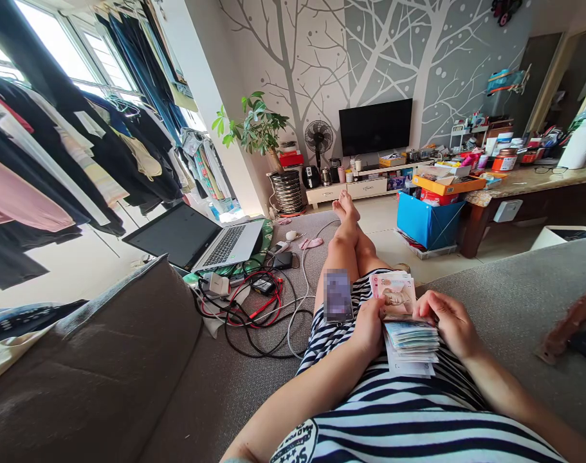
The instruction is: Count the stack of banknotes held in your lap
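Above my lap, my left hand (pixel 370 326) is closed on the left edge of a bundle of pinkish-brown banknotes (pixel 395 294), with a portrait showing on the top note. At the bundle's right edge my right hand (pixel 451 321) has its fingers curled in a pinch against the notes; its fingertips are partly hidden. Just below both hands a thick stack of bluish banknotes (pixel 412 346) lies on the striped cloth (pixel 365 392) over my lap. A phone (pixel 338 297) with a blurred screen rests on my thigh, left of the notes.
To the left on the sofa are an open laptop (pixel 229 245), tangled cables (pixel 273 321) and a white charger (pixel 214 284). A dark cushion (pixel 109 360) stands nearer. Beyond the sofa are a blue storage box (pixel 428 222), a cluttered table (pixel 514 183) and a TV (pixel 375 127).
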### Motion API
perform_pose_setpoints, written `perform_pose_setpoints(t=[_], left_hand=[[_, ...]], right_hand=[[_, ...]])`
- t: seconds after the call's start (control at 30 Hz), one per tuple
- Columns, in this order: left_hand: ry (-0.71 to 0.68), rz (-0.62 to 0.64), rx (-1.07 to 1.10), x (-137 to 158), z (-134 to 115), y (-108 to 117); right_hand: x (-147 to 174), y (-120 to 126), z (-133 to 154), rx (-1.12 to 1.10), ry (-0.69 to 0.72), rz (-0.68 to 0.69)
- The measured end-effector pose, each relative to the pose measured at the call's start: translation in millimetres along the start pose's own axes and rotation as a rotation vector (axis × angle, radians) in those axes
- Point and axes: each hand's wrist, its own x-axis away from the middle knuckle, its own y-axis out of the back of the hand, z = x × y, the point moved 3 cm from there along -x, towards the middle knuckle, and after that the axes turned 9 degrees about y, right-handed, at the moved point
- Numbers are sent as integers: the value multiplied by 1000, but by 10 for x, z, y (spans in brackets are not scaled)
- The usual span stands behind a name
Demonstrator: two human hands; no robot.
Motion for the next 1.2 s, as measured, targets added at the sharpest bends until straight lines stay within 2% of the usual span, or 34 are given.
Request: perform_pose_setpoints(t=[0.07, 0.2, 0.4, 0.7, 1.2], left_hand=[[8, 11, 12, 20, -14, -17], [23, 21, 23, 61, -42, -44], [32, 36, 35, 48, -24, -39], [31, 67, 63, -33, 22, -15], [9, 88, 30, 32, -53, -91]], right_hand=[[-18, 23, -26, 31, 9, -26], [-62, 73, -129, 174, -95, -79], [-66, 68, -193, 228, -103, -42], [-18, 38, -94, 130, -93, -13], [3, 10, -62, 22, -105, 14]])
